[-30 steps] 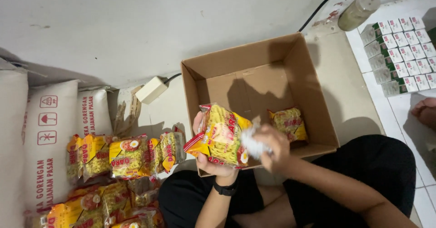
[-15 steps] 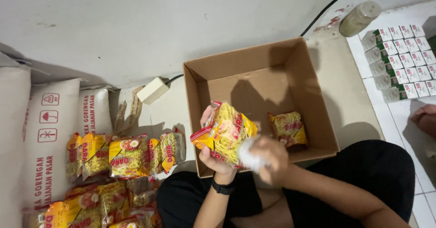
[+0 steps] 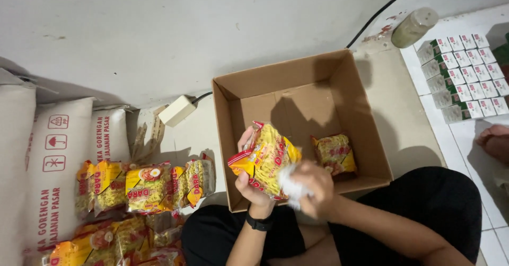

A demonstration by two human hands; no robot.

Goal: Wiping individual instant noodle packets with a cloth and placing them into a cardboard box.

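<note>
From the head camera, the left hand grips a yellow noodle packet from below, thumb across its lower front and fingers wrapped behind its far edge, holding it tilted over the near wall of an open cardboard box. The right hand is closed around a crumpled white cloth and presses it against the packet's lower right corner, so both hands meet on the packet. A black wristband sits on the left wrist.

Just beyond the right hand, on the box floor, lies a second noodle packet, apart from both hands. Left of the left hand, a row of the same yellow packets stands on the floor, with more piled nearer the person, and pale printed sacks further left. Well past the right hand, small green-and-white cartons sit in rows beside a lying bottle. A white adapter lies beyond the left hand.
</note>
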